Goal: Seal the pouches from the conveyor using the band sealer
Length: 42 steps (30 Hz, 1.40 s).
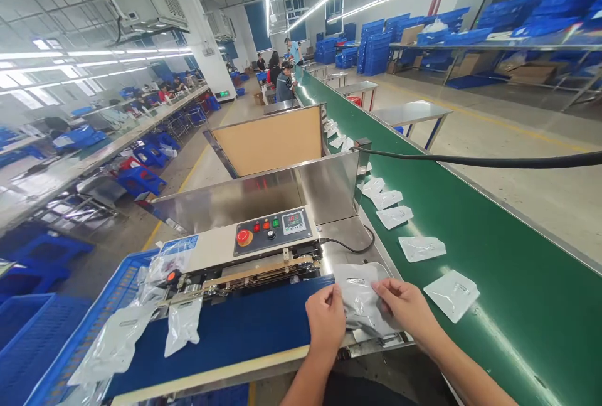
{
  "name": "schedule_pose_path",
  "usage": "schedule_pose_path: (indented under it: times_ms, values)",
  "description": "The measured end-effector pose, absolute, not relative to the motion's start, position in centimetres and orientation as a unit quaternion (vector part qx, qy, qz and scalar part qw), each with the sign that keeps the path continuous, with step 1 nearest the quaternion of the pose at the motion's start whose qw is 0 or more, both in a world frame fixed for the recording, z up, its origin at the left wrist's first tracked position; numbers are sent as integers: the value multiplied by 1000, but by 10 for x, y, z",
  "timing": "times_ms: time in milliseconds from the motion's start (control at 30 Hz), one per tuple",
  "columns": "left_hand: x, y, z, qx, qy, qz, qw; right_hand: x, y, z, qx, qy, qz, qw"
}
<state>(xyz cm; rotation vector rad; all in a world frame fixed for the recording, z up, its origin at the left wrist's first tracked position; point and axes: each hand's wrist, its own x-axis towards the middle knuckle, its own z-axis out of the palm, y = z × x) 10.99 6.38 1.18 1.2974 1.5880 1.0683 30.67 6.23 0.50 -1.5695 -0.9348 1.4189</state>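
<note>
Between my hands is a white plastic pouch (358, 293), on the metal end plate of a band sealing machine (270, 233). My left hand (325, 318) pinches the pouch's left edge between thumb and curled fingers. On the opposite edge, my right hand (405, 307) grips it with thumb and fingertips. More pouch material lies under it, partly hidden. To the left, another white pouch (182, 325) hangs from the sealing band over the blue conveyor belt (254, 324).
A green conveyor (508, 305) runs along the right, carrying several white pouches, one pouch (452, 296) close to my right hand. A blue crate (106, 293) with sealed pouches stands at the left end. A black cable (470, 158) crosses above the conveyor. Several people sit farther back.
</note>
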Motion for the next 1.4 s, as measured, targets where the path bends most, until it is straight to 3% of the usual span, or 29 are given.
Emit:
schedule_pose_path:
  times_ms: [200,533,767,967,1267,1400]
  values:
    - [88,90,-17,339,692,467,434,267,109,-10,-626,-357,592,361]
    - [16,78,-17,265,683,507,454,190,130,-24,-592,-391,626,324]
    - [58,67,-18,257,663,481,513,243,93,-21,-600,-328,639,353]
    - [87,97,-23,216,638,497,547,264,124,-13,-609,-295,643,358]
    - [20,80,-18,203,667,544,467,188,137,-7,-583,-324,668,330]
    - [-13,63,-12,201,699,549,411,228,115,-6,-598,-365,620,353]
